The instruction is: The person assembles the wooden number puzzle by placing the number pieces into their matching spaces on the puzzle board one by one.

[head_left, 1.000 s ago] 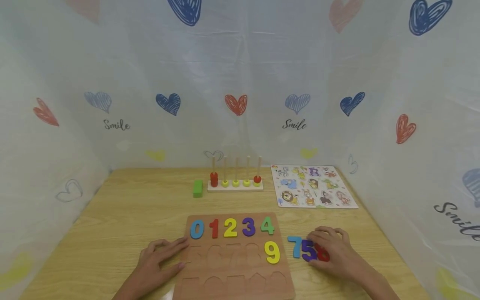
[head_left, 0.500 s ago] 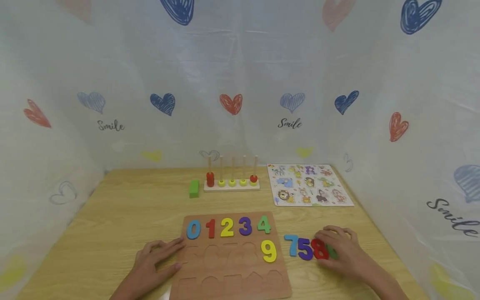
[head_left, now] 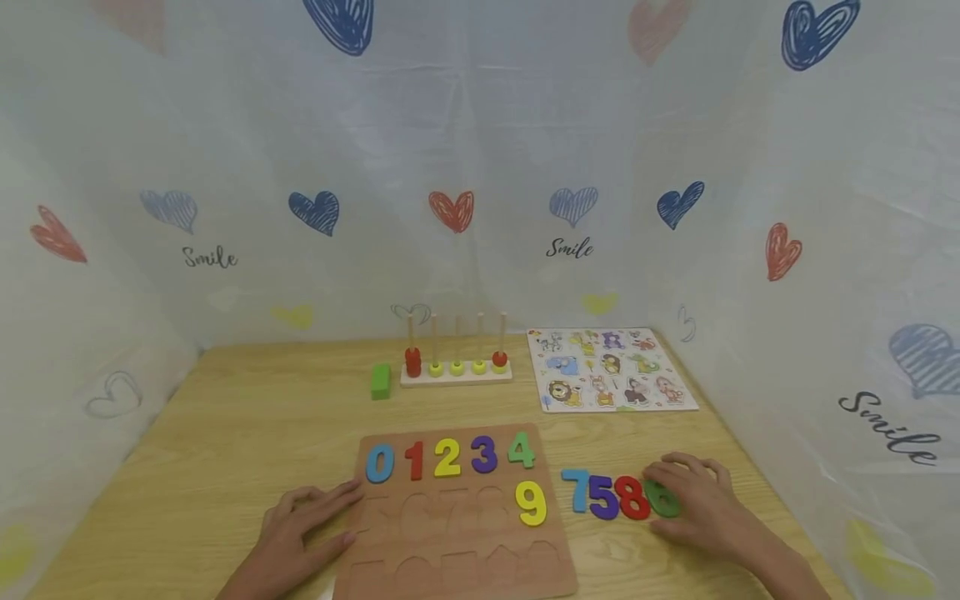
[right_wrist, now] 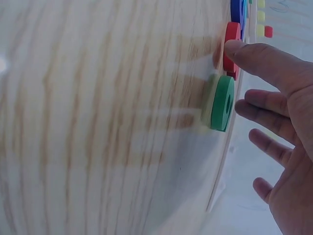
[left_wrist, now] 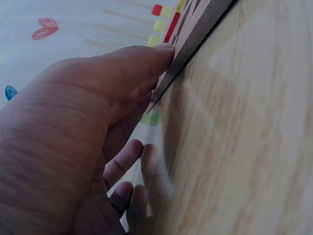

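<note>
My left hand (head_left: 300, 533) rests at the left edge of a brown wooden number board (head_left: 457, 575), its thumb and forefinger touching that edge in the left wrist view. Blue 0 (head_left: 380, 463), red 1, yellow 2, purple 3 and green 4 (head_left: 521, 450) lie along the board's top row. A yellow 9 (head_left: 531, 503) sits at the right of the second row. Right of the board, a blue 7 (head_left: 577, 490), purple 5 (head_left: 603, 497), red 8 (head_left: 633, 498) and green 6 (head_left: 662, 498) stand in a line. My right hand (head_left: 701, 508) is at the 6, fingers spread and relaxed.
A bead stacker with pegs (head_left: 456, 375) is at the back, with a green block (head_left: 381, 382) left of it. An animal picture puzzle (head_left: 611, 371) lies at the back right. A sheet printed with hearts surrounds the table (head_left: 247, 417).
My right hand has slid rightward along the loose numbers, from the 8 to the 6, uncovering both. The left hand stays at the board. The head view has turned slightly right.
</note>
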Demonstrator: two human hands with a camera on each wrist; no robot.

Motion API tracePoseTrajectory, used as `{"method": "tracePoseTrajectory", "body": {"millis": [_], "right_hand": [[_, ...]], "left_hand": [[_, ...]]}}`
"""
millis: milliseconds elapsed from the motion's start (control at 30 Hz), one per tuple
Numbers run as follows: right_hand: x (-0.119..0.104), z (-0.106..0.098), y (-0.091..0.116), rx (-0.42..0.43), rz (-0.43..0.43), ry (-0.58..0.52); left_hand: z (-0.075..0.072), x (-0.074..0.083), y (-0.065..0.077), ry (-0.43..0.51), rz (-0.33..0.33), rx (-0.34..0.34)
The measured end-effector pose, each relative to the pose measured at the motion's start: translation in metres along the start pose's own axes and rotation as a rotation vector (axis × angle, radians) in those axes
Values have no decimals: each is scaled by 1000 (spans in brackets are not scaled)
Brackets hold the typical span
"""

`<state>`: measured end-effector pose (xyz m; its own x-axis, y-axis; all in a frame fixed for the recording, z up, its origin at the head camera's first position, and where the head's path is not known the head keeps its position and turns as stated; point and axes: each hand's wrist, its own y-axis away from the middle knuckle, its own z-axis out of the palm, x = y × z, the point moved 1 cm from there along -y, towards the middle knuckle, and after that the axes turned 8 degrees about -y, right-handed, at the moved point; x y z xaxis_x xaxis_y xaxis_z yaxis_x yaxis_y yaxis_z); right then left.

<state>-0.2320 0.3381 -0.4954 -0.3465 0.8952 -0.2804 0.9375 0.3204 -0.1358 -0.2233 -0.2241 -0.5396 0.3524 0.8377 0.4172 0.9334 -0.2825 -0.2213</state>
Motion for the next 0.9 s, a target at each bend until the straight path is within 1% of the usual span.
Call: {"method": "tracePoseTrajectory", "body": {"millis": [133,333,467,700,900], "right_hand": [[-2,1,-1,15,-21,-15],[-9,3,-5,65,-123,-35],[-16,5,-9,73,-177,-64],[-27,15,-17,76,-212,-73],[-35,20,-22,37,-194,-98]], "left_hand": [[1,-1,1,-6,-4,7],[2,-3,2,-2,2,17],[2,-3,2,-11,6,15],[3,-1,2,-3,5,15],[2,-1,2,-21,24,30]]}}
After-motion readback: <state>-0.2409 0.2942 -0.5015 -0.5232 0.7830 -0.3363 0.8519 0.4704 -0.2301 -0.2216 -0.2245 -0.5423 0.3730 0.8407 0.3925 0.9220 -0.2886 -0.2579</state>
